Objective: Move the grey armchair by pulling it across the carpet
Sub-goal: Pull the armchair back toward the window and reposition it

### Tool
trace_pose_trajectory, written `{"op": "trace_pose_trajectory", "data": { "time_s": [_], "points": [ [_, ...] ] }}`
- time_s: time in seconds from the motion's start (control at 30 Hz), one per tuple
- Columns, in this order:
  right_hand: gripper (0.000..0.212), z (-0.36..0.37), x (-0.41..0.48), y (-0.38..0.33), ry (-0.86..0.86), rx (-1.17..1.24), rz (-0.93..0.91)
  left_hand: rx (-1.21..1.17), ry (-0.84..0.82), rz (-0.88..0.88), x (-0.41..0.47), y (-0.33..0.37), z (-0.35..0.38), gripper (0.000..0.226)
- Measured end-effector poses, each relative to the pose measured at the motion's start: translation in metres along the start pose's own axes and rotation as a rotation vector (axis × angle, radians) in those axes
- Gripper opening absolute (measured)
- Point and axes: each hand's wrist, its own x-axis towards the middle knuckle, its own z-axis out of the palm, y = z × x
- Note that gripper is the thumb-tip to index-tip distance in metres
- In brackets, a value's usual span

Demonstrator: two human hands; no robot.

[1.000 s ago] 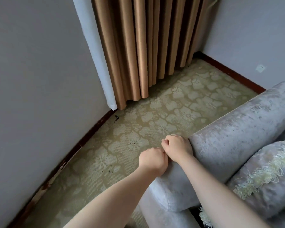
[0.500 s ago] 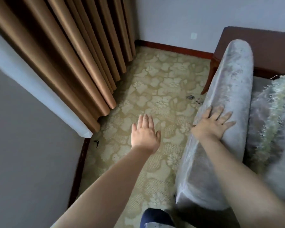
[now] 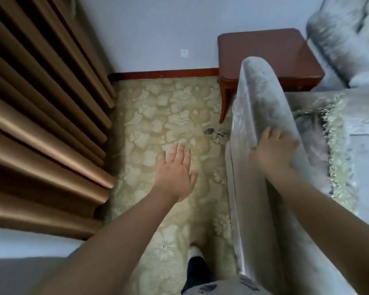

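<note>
**Only 1 hand on the chair**

Plainly, the grey armchair stood on the patterned beige carpet, filling the right side of the view, with its near armrest running away from the camera. The right hand lay over the top of that armrest about halfway along. Its fingers were curled over the rounded top toward the seat side and gripped the fabric, though motion blur hid how each finger lay. The left hand hung in the air to the left of the armchair, above the carpet and apart from the chair. It was palm down with its 4 fingers straight and slightly spread, and it held nothing.

A fringed pale cushion sat on the armchair's seat, just inside the armrest. Beyond the far end of the armrest stood a reddish-brown wooden side table, and past it, at the top right, a 2nd grey upholstered seat. A small patch of dark debris lay on the carpet close to the armchair's outer side, near the table leg. Left of the armchair, across the strip of carpet, hung pleated brown curtains. A white wall socket sat above the red-brown skirting board on the far wall. The person's light shoe stood on the carpet beside the armchair's near corner.
</note>
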Motion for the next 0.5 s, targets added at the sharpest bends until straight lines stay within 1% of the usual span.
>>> {"op": "trace_pose_trajectory", "data": {
  "time_s": [0.07,0.17,0.3,0.4,0.5],
  "points": [
    [0.088,-0.006,0.042,-0.010,-0.042,0.047,0.085,0.030,0.038,0.066,0.035,-0.016,-0.012,0.066],
    [0.085,-0.010,0.089,-0.029,-0.120,0.124,0.183,-0.015,0.064,0.063,0.083,-0.034,-0.024,0.067],
    [0.083,-0.013,0.132,-0.044,-0.198,0.145,0.277,-0.064,0.074,0.085,0.139,-0.049,-0.027,0.066],
    [0.084,-0.018,0.166,-0.054,-0.208,0.150,0.375,-0.096,0.102,0.139,0.183,-0.060,-0.024,0.067],
    [0.079,-0.025,0.204,-0.069,-0.191,0.152,0.465,-0.083,0.108,0.249,0.234,-0.076,-0.022,0.066]
  ]
}}
